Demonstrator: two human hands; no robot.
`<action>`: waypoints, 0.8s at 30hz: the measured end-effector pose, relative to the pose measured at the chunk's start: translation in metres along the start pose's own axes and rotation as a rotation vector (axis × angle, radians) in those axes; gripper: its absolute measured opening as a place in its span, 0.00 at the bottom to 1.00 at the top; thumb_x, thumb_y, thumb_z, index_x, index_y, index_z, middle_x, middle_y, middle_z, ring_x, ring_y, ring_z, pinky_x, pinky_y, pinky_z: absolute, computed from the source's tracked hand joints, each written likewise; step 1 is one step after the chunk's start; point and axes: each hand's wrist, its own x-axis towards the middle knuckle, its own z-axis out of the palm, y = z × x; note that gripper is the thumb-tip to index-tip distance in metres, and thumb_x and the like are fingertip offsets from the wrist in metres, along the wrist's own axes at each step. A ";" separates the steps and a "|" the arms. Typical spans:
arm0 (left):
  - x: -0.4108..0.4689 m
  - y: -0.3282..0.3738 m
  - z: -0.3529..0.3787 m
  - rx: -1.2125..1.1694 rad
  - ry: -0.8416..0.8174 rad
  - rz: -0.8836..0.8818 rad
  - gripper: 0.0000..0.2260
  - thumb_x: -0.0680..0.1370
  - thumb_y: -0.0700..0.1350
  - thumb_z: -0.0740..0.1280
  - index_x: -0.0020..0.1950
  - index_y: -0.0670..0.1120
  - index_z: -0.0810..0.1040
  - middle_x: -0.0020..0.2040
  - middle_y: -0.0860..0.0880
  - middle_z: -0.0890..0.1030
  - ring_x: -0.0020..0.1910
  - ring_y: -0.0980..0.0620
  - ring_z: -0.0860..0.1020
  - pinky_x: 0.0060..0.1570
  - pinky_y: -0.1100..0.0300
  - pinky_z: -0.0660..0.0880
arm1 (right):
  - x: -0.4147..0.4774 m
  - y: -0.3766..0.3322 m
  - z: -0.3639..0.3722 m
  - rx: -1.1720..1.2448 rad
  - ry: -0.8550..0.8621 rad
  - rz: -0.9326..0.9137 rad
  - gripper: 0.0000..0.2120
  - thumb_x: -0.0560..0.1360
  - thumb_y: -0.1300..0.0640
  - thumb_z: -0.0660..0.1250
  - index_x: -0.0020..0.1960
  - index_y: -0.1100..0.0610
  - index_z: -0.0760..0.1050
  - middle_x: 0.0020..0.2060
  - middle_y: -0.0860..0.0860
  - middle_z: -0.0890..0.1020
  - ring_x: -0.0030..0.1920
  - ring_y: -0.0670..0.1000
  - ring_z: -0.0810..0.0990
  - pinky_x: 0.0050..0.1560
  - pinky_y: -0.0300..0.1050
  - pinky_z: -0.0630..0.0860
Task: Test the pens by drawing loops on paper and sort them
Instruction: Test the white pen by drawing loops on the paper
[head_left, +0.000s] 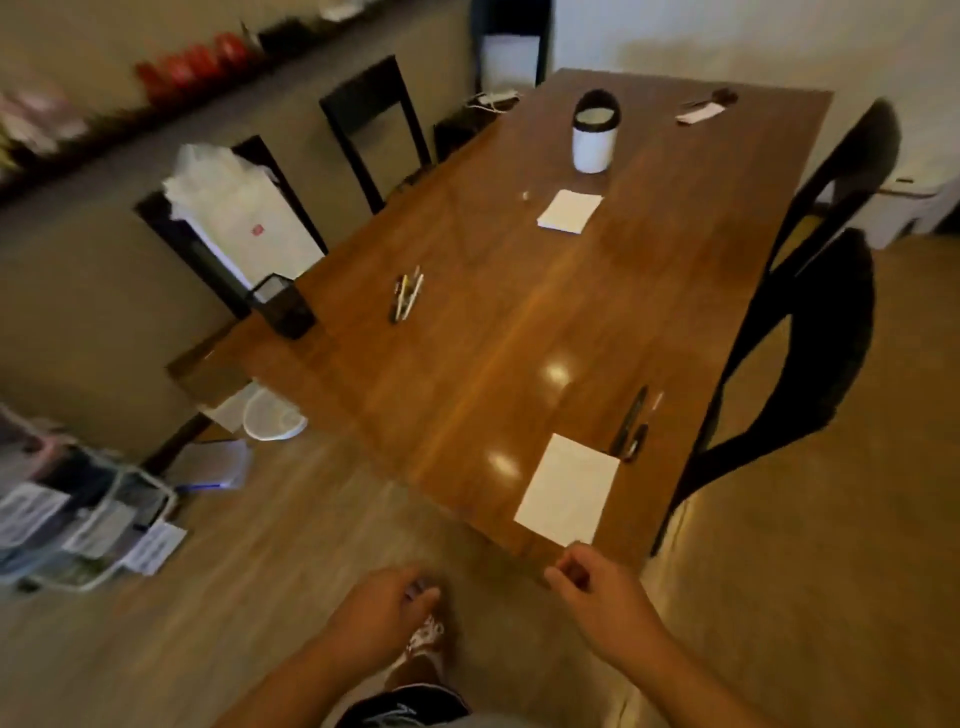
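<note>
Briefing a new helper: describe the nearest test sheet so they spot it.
On the long wooden table, find the corner closest to the camera. A white sheet lies flat there, beside some dark pens. Unlike the white pad farther off by the white cup, it reaches the table's near edge.

A blank sheet (569, 491) is laid at the counter (467, 364) edge, dark pens (631, 426) beside it; other pens (407, 296) are clustered apart.

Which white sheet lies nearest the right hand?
The sheet at the near table corner, just before the right hand; the other sheet lies far off by the white cup.
</note>
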 end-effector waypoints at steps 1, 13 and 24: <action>0.008 -0.018 -0.014 -0.008 0.017 -0.012 0.04 0.80 0.52 0.64 0.46 0.56 0.76 0.43 0.57 0.80 0.43 0.60 0.77 0.45 0.62 0.74 | 0.014 -0.014 0.012 -0.004 -0.008 -0.003 0.08 0.77 0.46 0.67 0.41 0.46 0.75 0.34 0.44 0.80 0.36 0.44 0.79 0.33 0.30 0.71; 0.167 -0.151 -0.157 0.028 0.149 0.159 0.11 0.79 0.53 0.63 0.56 0.50 0.77 0.52 0.51 0.79 0.50 0.54 0.76 0.49 0.56 0.74 | 0.174 -0.162 0.105 -0.102 0.051 0.074 0.07 0.78 0.45 0.65 0.43 0.46 0.75 0.35 0.44 0.80 0.35 0.41 0.79 0.33 0.33 0.72; 0.267 -0.170 -0.191 0.407 0.036 0.203 0.37 0.76 0.66 0.60 0.78 0.57 0.44 0.80 0.49 0.42 0.78 0.46 0.40 0.74 0.41 0.44 | 0.316 -0.229 0.101 -0.156 0.174 0.115 0.16 0.71 0.41 0.73 0.50 0.52 0.79 0.47 0.50 0.81 0.46 0.51 0.80 0.41 0.45 0.76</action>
